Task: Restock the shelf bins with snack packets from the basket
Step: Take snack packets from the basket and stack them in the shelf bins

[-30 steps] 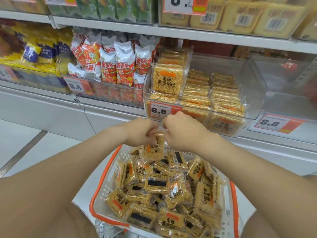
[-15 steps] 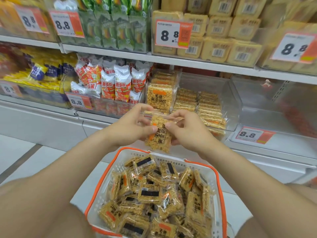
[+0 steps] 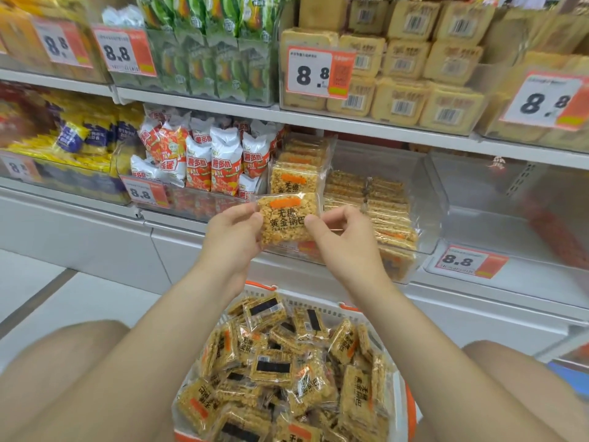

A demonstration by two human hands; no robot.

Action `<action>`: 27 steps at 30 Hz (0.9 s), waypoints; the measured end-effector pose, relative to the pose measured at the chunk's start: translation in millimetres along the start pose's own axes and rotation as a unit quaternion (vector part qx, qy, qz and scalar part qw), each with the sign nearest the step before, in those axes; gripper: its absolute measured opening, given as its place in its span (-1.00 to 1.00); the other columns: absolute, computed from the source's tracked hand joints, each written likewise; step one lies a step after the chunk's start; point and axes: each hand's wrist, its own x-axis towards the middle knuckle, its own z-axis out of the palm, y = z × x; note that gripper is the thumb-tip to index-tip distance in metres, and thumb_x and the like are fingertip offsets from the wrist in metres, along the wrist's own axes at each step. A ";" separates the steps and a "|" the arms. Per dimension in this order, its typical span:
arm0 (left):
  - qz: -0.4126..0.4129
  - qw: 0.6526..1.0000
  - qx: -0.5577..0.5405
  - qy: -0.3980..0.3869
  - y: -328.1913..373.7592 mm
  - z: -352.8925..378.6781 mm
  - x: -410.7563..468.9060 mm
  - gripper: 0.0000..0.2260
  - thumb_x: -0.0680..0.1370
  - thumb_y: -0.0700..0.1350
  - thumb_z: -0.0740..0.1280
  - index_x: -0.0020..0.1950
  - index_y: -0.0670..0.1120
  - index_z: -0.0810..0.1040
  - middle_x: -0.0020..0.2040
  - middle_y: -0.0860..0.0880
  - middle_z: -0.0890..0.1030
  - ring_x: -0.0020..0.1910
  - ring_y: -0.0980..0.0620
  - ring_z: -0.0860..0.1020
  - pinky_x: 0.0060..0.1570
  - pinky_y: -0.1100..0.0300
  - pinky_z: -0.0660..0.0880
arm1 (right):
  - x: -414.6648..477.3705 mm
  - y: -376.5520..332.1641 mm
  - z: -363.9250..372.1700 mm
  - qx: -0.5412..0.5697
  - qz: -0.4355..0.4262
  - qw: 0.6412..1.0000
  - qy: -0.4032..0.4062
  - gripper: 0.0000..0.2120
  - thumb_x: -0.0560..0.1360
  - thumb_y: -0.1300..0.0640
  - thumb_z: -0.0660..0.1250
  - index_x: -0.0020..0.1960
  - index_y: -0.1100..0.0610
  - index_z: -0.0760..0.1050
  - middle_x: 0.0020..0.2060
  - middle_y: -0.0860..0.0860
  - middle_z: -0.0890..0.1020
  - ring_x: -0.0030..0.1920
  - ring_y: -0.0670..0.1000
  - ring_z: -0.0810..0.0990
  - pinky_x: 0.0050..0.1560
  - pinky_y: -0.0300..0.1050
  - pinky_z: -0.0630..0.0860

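Note:
I hold one square yellow snack packet (image 3: 285, 220) upright, label facing me, just in front of the clear shelf bin (image 3: 436, 199). My left hand (image 3: 234, 232) pinches its left edge and my right hand (image 3: 342, 240) pinches its right edge. The bin holds an upright row of the same packets (image 3: 294, 175) on its left and flat-stacked rows (image 3: 373, 205) in its middle. Below my arms the white basket with orange rim (image 3: 259, 286) is full of several more packets (image 3: 280, 368).
A bin of red-and-white snack bags (image 3: 210, 161) stands left of the target bin, with yellow and blue packs (image 3: 76, 138) further left. A clear bin (image 3: 510, 199) sits to the right. The upper shelf carries green packs (image 3: 207, 52) and yellow boxes (image 3: 414, 65). My knees flank the basket.
Both hands lifted one packet out of the basket, turned its label toward me and raised it to the front of the bin. The view tilted upward, showing more of the upper shelf.

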 end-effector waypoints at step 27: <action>0.228 0.736 0.636 -0.047 2.1 12.2 24.9 -0.23 0.63 -0.29 0.27 0.72 0.11 -0.03 0.58 -0.01 0.25 0.40 -0.23 0.29 0.33 -0.18 0.33 | 67.2 22.6 23.1 -0.205 -0.176 0.954 0.127 -0.88 0.59 0.00 0.46 -0.09 0.00 0.60 -0.28 -0.19 0.62 -0.22 -0.19 0.61 -0.07 -0.36 0.47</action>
